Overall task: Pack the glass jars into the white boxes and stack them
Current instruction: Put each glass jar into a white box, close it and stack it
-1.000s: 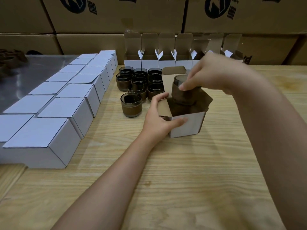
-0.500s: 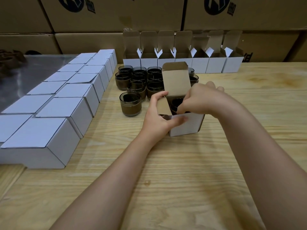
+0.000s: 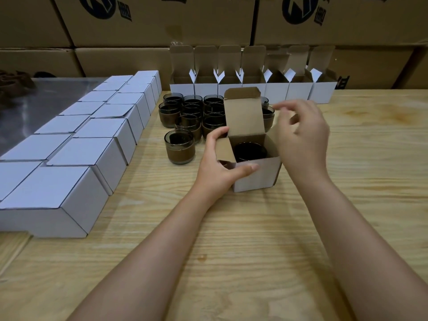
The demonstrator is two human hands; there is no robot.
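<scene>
An open white box (image 3: pixel 254 176) stands on the wooden worktop (image 3: pixel 231 251), and everything here is placed from it. One dark glass jar (image 3: pixel 251 152) sits upright inside it, below the rim. The box's lid flap (image 3: pixel 243 114) stands up at its far edge, brown side toward the camera. The left hand (image 3: pixel 220 169) grips the box at its near left corner: the thumb lies along the front wall and the fingers curl over the left side flap. The right hand (image 3: pixel 301 140) hovers at the box's right side, fingers loosely bent and holding nothing; it is blurred, and whether it touches the box cannot be told. Just left of the box and behind it is a cluster of loose jars (image 3: pixel 192 114), the nearest one close to the left hand's fingers. Farther left, closed white boxes (image 3: pixel 92 140) lie in two long rows. Behind the box, a line of empty boxes (image 3: pixel 276 91) stands with lids raised, backed by large brown cartons (image 3: pixel 162 19).
</scene>
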